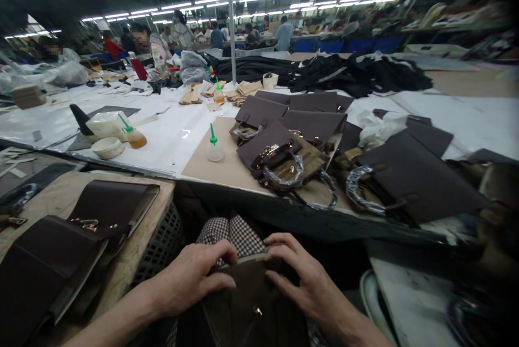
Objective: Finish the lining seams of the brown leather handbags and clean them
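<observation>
A dark olive-brown handbag (243, 298) rests on my lap, its pale-lined top edge facing away from me and a small gold clasp on its front. My left hand (198, 274) grips the top edge at the left, thumb on the near side and fingers curled over the rim. At the right end of the same edge, my right hand (298, 268) holds on with bent fingers and thumb pinching the panel. Below the hands, the lower part of the bag runs out of view. Checked cloth (231, 233) shows over my knees beyond the bag.
Brown handbags (279, 147) with plastic-wrapped handles are heaped on the white table (174, 136) ahead. A green-tipped glue bottle (215, 147) stands by them. More bags (44, 260) lie on a bench at left, above a black crate (162, 241). Dark fabric (324, 74) and co-workers are farther back.
</observation>
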`<state>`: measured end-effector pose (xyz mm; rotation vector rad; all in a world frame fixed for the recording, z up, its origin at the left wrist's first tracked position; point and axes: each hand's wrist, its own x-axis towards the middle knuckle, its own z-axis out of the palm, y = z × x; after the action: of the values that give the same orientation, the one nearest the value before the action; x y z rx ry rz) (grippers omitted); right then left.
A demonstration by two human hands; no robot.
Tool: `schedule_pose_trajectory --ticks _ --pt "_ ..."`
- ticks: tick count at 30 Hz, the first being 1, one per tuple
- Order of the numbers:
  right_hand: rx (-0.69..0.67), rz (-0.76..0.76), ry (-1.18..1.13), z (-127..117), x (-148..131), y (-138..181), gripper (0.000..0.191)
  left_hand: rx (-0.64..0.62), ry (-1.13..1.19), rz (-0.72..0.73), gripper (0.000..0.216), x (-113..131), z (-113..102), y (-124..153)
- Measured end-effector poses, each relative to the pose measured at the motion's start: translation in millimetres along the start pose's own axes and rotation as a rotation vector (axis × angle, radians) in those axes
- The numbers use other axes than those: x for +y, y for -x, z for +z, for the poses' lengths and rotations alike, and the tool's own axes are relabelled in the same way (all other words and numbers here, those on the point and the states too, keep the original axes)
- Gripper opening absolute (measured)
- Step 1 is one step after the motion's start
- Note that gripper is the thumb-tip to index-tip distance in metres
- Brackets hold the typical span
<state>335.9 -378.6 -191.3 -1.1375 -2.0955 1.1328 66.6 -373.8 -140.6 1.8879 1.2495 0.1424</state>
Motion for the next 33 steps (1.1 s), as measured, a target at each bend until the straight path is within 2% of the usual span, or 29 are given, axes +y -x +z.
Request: schedule_pose_trajectory --ticks 6,11,18,21,23,26,30,33 --pt "-0.012 0.006 -0.011 -1 -2 -2 0.02 0.008 0.021 0.043 0.008 -1 1 4" --pt "-0.027 -0.014 -0.002 -2 -5 -2 0.013 0.016 0.063 0.063 0.007 1 3 6" --pt "-0.071 -0.016 0.081 -6 -10 -1 0.009 0.096 0.109 0.018 0.006 1 9 10" --pt "-0.065 0.009 0.033 -7 -12 -2 0.011 0.166 0.134 -0.029 0.011 3 13 11" --pt "-0.033 0.051 -0.05 -4 -13 -2 0.019 0.209 0.131 -0.093 0.015 6 17 11" --pt "0.088 0.125 -0.119 7 -12 -1 0.024 0.269 0.085 -0.186 0.019 13 22 10" --pt "0.233 0.136 -0.094 25 -4 3 0.02 0.314 0.024 -0.259 0.019 18 26 6" --pt "0.31 0.156 -0.106 29 0 8 0.013 0.314 0.016 -0.287 0.02 17 27 3"
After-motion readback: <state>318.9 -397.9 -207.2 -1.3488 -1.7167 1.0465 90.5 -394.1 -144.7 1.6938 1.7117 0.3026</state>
